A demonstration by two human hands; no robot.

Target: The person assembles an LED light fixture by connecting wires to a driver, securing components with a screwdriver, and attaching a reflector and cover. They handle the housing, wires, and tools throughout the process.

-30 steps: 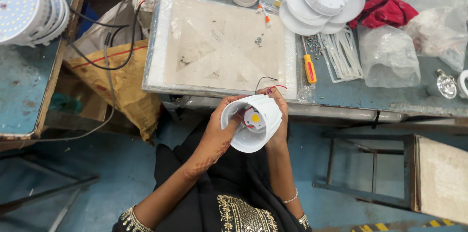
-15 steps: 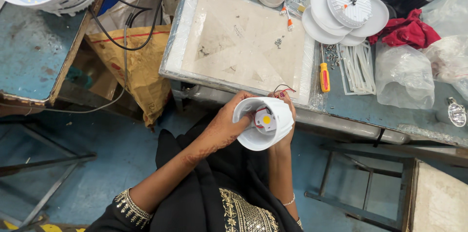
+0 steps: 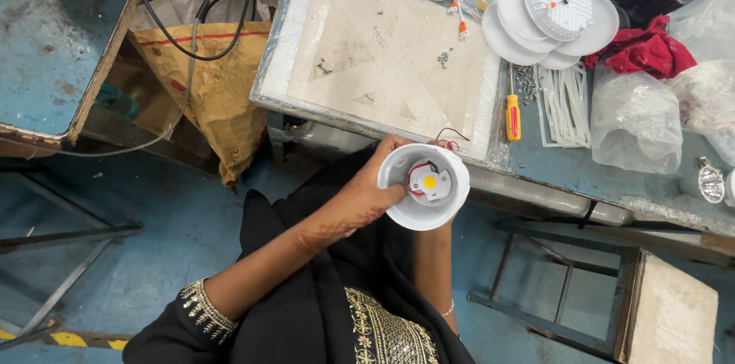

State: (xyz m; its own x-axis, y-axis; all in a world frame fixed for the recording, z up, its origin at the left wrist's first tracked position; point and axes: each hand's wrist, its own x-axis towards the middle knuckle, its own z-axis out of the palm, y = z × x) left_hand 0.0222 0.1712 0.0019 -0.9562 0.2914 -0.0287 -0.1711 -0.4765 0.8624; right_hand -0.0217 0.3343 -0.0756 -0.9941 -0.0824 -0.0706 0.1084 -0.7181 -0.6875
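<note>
The head view showed the left hand [image 3: 360, 203] gripping a white lamp housing [image 3: 423, 186] in front of the counter [image 3: 582, 169], its fingertips reaching inside toward the small LED board [image 3: 429, 182]. The right hand [image 3: 448, 215] held the housing from below, mostly hidden. A yellow screwdriver [image 3: 513, 113] lay on the counter, well apart.

The screwdriver [image 3: 512, 117] lies on the workbench [image 3: 566, 173], right of the work mat [image 3: 383, 50], with cable ties [image 3: 563, 104] beside it.
</note>
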